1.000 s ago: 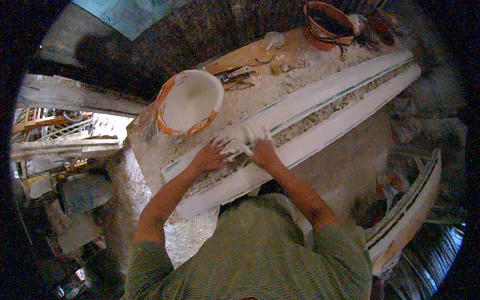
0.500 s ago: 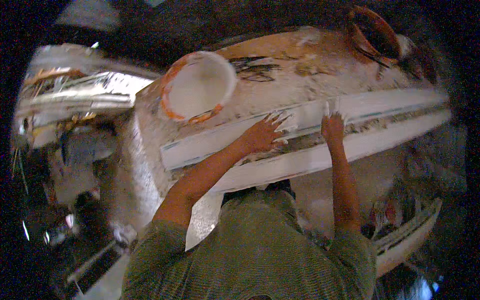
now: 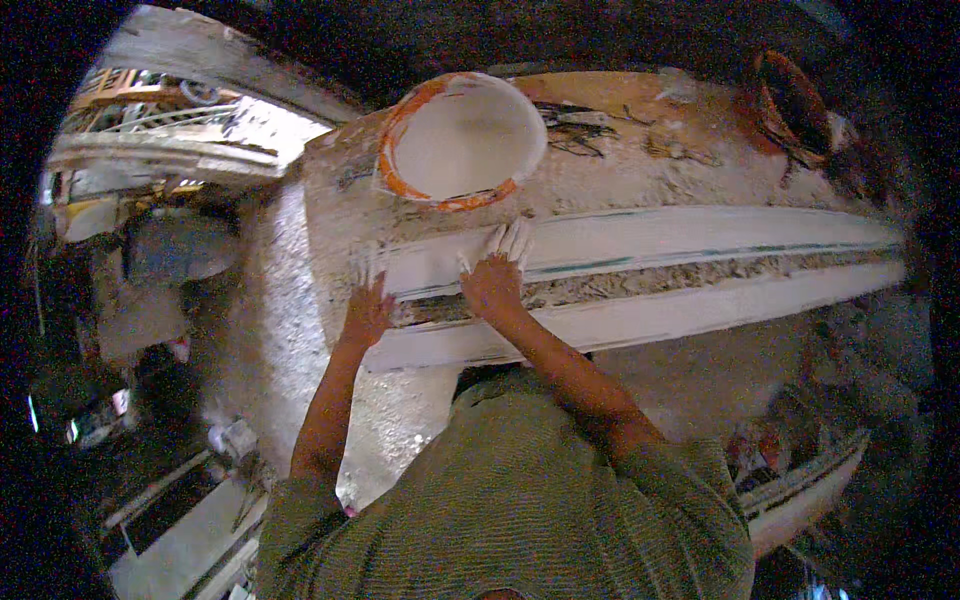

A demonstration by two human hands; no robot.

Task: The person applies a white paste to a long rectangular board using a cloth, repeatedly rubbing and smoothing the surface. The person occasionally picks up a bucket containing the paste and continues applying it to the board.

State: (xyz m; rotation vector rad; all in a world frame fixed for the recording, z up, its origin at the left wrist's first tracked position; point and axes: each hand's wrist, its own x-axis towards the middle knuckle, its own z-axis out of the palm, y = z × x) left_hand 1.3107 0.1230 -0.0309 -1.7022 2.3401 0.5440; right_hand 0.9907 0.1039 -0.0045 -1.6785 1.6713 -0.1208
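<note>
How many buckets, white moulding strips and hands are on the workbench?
Buckets: 2, the white one and a dark one
Moulding strips: 2, far and near
Hands: 2, left hand, right hand
Total: 6

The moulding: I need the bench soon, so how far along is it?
Done: the long white moulding already has smooth plastered bands above and below. In hand: the left hand presses its near end, the right hand spreads plaster on the upper band. Left: the rough fibrous channel between the bands looks unfilled, and the bucket holds white plaster.
</note>
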